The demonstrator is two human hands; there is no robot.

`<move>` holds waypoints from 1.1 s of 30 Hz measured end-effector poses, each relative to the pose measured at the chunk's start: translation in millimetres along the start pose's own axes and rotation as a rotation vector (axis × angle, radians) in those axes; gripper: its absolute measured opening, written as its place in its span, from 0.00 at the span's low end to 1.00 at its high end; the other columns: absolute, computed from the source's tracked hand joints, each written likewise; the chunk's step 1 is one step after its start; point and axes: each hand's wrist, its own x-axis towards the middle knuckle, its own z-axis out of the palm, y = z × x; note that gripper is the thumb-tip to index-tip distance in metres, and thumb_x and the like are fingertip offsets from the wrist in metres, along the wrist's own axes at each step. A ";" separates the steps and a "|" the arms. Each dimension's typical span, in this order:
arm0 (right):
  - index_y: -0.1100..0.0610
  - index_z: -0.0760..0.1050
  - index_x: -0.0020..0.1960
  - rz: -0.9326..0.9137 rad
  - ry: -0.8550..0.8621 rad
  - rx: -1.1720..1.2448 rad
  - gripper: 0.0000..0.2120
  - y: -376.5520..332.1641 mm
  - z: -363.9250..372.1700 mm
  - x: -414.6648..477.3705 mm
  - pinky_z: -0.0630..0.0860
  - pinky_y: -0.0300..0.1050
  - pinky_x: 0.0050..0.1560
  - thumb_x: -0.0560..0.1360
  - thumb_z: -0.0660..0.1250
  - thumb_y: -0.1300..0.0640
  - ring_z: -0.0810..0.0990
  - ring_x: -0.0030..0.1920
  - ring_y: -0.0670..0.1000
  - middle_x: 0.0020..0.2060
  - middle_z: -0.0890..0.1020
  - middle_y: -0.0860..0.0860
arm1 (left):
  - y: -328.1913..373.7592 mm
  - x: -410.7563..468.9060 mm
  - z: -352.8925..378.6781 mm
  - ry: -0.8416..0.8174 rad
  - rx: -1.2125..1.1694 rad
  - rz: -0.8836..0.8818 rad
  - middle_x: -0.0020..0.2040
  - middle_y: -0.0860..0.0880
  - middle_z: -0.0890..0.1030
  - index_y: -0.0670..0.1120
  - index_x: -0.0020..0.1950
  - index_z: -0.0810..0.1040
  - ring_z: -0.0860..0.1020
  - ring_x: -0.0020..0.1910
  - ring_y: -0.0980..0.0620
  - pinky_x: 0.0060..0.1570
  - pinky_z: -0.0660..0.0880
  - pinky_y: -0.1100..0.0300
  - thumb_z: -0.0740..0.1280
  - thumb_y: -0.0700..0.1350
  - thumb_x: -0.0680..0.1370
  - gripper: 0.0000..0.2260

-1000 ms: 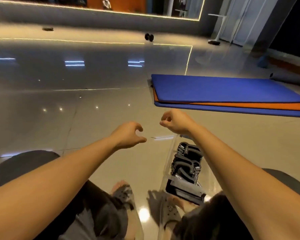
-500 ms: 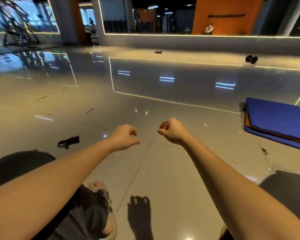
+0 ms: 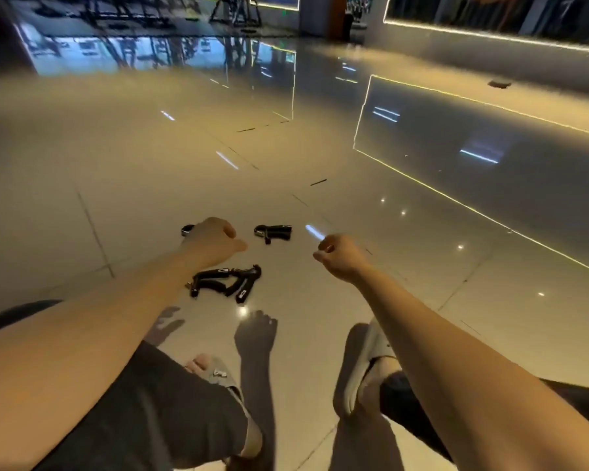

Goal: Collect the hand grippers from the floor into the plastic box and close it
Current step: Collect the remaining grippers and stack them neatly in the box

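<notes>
Black hand grippers (image 3: pixel 225 282) scattered on glossy floor (image 3: pixel 150 171).

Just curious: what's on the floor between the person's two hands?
In the head view, one black hand gripper lies on the glossy floor between the left hand and right hand; otherwise bare tile.

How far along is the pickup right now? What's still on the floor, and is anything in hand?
Nothing shows as done here: the plastic box is out of view. Neither the left hand nor the right hand visibly holds anything; both are loosely curled above the floor. Still lying there: a tangled pair of hand grippers nearest, a single gripper beyond, and another gripper partly hidden behind the left hand.
</notes>
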 end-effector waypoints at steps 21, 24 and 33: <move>0.53 0.69 0.75 -0.135 -0.318 -0.262 0.27 47.3 167.9 324.6 0.73 0.53 0.63 0.79 0.69 0.49 0.74 0.68 0.58 0.72 0.71 0.56 | -134.0 202.5 159.5 -0.182 0.041 -0.364 0.73 0.48 0.71 0.51 0.78 0.63 0.71 0.70 0.45 0.65 0.73 0.46 0.76 0.64 0.67 0.44; 0.50 0.67 0.76 -0.156 -0.348 -0.340 0.29 64.5 186.9 354.7 0.73 0.55 0.64 0.78 0.69 0.48 0.71 0.70 0.59 0.73 0.69 0.56 | -148.9 206.0 188.7 -0.254 0.102 -0.375 0.71 0.50 0.72 0.52 0.77 0.63 0.73 0.68 0.46 0.61 0.75 0.45 0.76 0.68 0.64 0.47; 0.51 0.58 0.80 -0.182 -0.345 -0.488 0.39 105.5 226.7 429.4 0.68 0.60 0.67 0.74 0.71 0.46 0.65 0.73 0.63 0.77 0.63 0.58 | -165.8 210.4 242.9 -0.237 0.360 -0.366 0.70 0.48 0.71 0.49 0.77 0.63 0.67 0.71 0.45 0.70 0.61 0.46 0.77 0.66 0.64 0.47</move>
